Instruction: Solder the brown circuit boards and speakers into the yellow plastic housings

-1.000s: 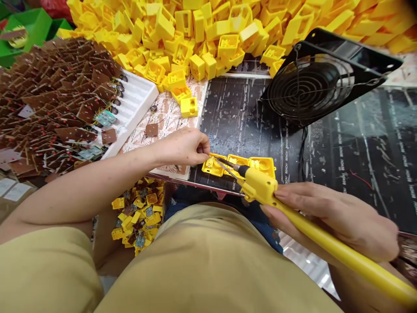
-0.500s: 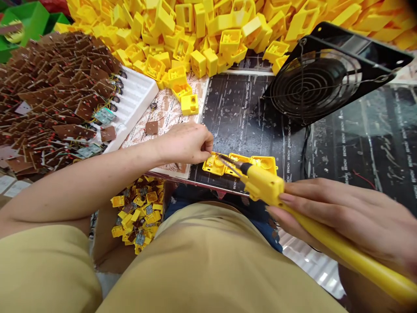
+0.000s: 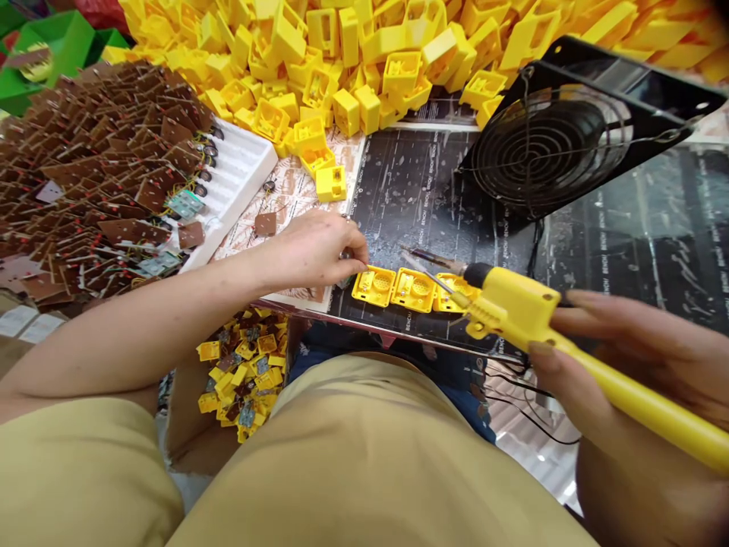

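My right hand grips a yellow soldering gun with a thin solder-feed tube under its tip. The tip points left, over the row of yellow cases. Three open yellow plastic cases lie side by side near the bench's front edge: the left case, the middle case and the right case, partly covered by the gun. Beside the left case, my left hand has its fingers curled together in a pinch. What they hold, if anything, is too small to make out.
A black fan stands at the back right. Yellow housings are heaped along the back. Brown circuit boards pile on a white foam tray at left. Below the edge, a carton holds yellow parts.
The soldering gun has drawn back to the right and its tip has left the left case. My left hand has shifted slightly left, staying curled.
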Tool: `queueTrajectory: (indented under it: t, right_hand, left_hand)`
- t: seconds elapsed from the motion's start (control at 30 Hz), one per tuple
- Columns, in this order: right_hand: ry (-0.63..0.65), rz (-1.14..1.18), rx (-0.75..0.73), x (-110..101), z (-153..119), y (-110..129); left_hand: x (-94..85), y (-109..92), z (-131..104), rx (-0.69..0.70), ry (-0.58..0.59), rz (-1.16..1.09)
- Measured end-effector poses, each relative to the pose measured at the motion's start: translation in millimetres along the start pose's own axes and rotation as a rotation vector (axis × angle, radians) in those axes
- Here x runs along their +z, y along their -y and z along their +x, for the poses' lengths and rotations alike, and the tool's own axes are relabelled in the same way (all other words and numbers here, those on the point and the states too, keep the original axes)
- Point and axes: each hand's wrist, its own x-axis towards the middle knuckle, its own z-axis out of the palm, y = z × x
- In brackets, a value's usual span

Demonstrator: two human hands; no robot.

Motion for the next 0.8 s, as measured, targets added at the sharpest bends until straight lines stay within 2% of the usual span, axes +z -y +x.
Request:
queueTrajectory:
  t: [0.07, 0.13, 0.23, 0.3, 0.37, 0.47, 0.53, 0.67, 0.8]
  right_hand:
    - [-0.046, 0.080, 0.037, 4, -2, -4]
    - [-0.008, 0.227, -0.009, 7, 4, -20]
    - [-0.112, 0.369, 0.056, 11, 23, -48]
    - [-0.115, 0.474, 0.153, 13, 36, -60]
    - [-0.052, 0.591, 0.254, 14, 46, -65]
    - [-0.014, 0.739, 0.268, 15, 55, -66]
    - [-0.054, 0.723, 0.245, 18, 58, -64]
    - [-0.125, 0.544, 0.173, 24, 49, -47]
    - [-0.003, 0.273, 0.012, 12, 22, -20]
  left_hand:
    - [7.0, 8, -4, 0.000, -0.096, -0.182]
    - [15.4, 15, -5, -0.013, -0.185, -0.398]
    - [24.4, 22, -4, 0.003, -0.255, -0.603]
    - [25.7, 24, -3, 0.034, -0.221, -0.651]
    - [24.4, 24, -4, 0.074, -0.163, -0.653]
    - [22.9, 22, -8, 0.138, -0.125, -0.576]
    - [23.9, 20, -10, 0.127, -0.154, -0.514]
    - [26.6, 16, -12, 0.069, -0.228, -0.436]
    - [25.3, 12, -18, 0.104, -0.190, -0.304]
